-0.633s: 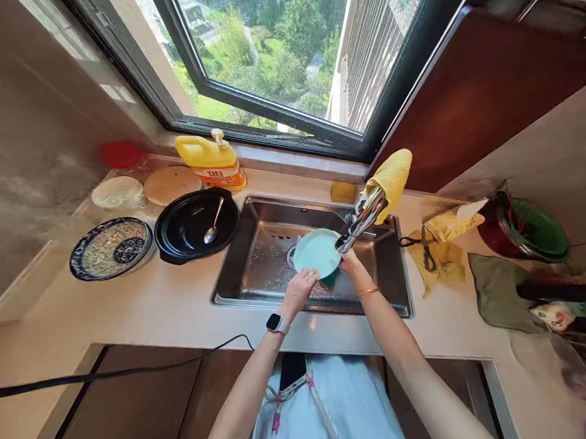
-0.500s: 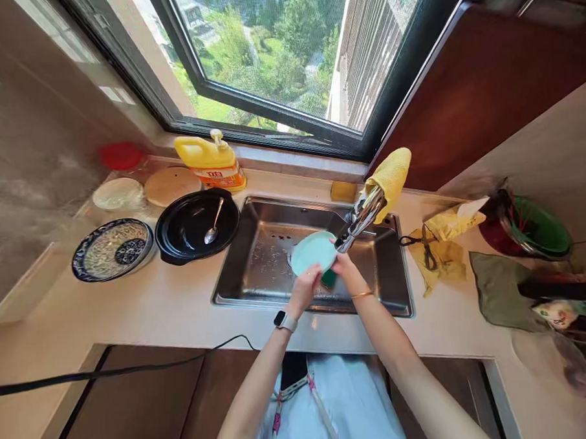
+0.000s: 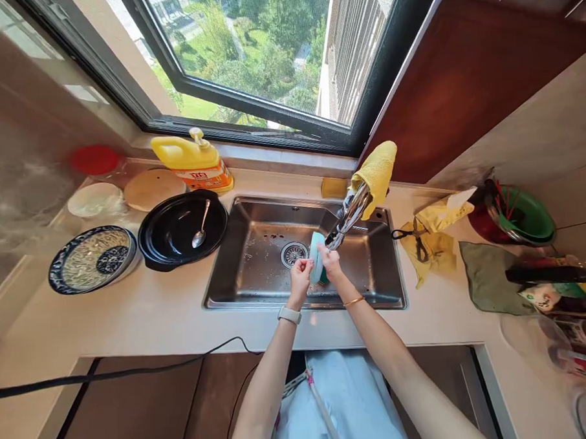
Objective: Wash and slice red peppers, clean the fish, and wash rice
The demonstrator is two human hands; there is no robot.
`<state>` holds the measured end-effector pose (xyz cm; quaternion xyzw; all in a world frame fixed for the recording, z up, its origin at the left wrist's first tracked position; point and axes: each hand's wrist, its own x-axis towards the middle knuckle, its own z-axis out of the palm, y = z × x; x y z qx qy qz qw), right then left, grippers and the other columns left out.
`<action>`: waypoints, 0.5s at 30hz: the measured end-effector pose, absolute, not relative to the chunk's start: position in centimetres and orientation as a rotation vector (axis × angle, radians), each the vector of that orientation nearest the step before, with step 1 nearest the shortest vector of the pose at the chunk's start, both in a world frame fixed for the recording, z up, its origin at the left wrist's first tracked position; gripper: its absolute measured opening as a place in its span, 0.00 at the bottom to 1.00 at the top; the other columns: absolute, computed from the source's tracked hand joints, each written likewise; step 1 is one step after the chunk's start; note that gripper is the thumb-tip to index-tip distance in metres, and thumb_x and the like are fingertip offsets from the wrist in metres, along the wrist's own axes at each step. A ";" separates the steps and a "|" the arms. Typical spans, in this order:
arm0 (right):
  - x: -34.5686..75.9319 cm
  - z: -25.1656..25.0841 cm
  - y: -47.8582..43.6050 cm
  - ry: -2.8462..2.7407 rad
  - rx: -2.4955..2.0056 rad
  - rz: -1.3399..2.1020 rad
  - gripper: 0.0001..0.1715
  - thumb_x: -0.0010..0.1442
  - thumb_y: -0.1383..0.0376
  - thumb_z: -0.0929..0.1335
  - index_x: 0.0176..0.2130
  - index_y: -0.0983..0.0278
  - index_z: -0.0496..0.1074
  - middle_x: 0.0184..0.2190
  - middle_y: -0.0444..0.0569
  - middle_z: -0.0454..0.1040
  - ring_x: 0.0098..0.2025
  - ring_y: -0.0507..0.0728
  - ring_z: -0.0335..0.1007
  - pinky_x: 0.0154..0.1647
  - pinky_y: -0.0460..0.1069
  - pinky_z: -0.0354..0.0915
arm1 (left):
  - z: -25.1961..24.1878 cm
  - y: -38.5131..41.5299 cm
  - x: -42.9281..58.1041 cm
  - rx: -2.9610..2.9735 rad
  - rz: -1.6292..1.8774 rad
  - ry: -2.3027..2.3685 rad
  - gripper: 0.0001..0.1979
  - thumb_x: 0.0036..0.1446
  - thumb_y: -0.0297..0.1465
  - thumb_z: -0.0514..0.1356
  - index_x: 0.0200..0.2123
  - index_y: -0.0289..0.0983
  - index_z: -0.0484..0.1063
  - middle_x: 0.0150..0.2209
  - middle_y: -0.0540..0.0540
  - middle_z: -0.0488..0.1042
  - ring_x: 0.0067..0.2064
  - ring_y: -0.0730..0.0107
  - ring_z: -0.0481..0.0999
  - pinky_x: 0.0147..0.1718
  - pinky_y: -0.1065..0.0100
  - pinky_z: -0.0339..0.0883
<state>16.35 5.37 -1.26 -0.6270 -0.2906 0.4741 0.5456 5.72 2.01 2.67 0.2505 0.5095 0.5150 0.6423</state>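
A small mint-green plate (image 3: 316, 256) is held nearly edge-on over the sink (image 3: 264, 279), just below the end of the chrome faucet (image 3: 347, 218). My left hand (image 3: 300, 279) pinches its near left edge, fingers closed. On the other side my right hand (image 3: 330, 262) grips the plate, its fingers partly hidden. Something dark green (image 3: 323, 278) shows under the plate by my right hand; I cannot tell whether it is held. The sink drain (image 3: 293, 253) lies left of the plate, and water drops dot the basin.
Left of the sink are a black pot (image 3: 170, 232) with a spoon (image 3: 203, 223) in it, a patterned bowl (image 3: 71, 265) and a yellow detergent jug (image 3: 198, 168). A yellow cloth (image 3: 379, 173) drapes the faucet. A yellow sponge (image 3: 334, 187) sits behind; a green cloth (image 3: 490, 279) lies right.
The plate has turned from showing its broad face to nearly edge-on, uncovering the drain. My left hand has rotated at the wrist, and the view has shifted slightly.
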 end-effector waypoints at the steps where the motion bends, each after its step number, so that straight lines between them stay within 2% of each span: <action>1: 16.7 -1.4 5.1 -0.726 -1.511 1.084 0.17 0.51 0.54 0.70 0.35 0.64 0.71 0.29 0.46 0.73 0.33 0.54 0.67 0.34 0.47 0.65 | 2.8 2.2 5.6 0.560 1.186 1.166 0.22 0.41 0.46 0.69 0.27 0.34 0.67 0.23 0.54 0.68 0.24 0.80 0.64 0.25 0.75 0.57; 4: 18.1 -2.1 3.9 -0.801 -1.604 0.935 0.16 0.53 0.58 0.66 0.40 0.64 0.71 0.37 0.49 0.76 0.38 0.55 0.68 0.42 0.49 0.65 | 3.4 2.8 5.2 0.496 1.217 1.149 0.22 0.41 0.46 0.69 0.28 0.34 0.66 0.23 0.54 0.67 0.23 0.81 0.62 0.23 0.76 0.55; 7: 19.9 -2.7 2.6 -0.704 -1.707 0.864 0.23 0.53 0.60 0.62 0.47 0.65 0.70 0.45 0.52 0.75 0.43 0.57 0.68 0.47 0.51 0.64 | 3.7 3.3 4.3 0.421 1.223 1.105 0.23 0.40 0.44 0.70 0.30 0.34 0.67 0.24 0.54 0.68 0.23 0.81 0.64 0.23 0.76 0.57; 12: 23.7 -3.1 -0.1 -0.529 -1.745 0.853 0.34 0.45 0.66 0.63 0.54 0.66 0.67 0.53 0.55 0.71 0.46 0.57 0.68 0.47 0.50 0.66 | 3.1 3.1 3.9 0.314 1.201 1.030 0.20 0.42 0.39 0.71 0.33 0.35 0.67 0.27 0.52 0.72 0.27 0.79 0.70 0.29 0.74 0.64; 15: 25.3 -2.9 -1.3 -0.449 -1.720 0.828 0.34 0.43 0.68 0.63 0.52 0.64 0.68 0.53 0.53 0.71 0.47 0.56 0.68 0.47 0.49 0.66 | 2.4 2.7 4.2 0.227 1.194 0.988 0.19 0.42 0.35 0.71 0.34 0.36 0.67 0.30 0.51 0.74 0.32 0.76 0.74 0.36 0.72 0.68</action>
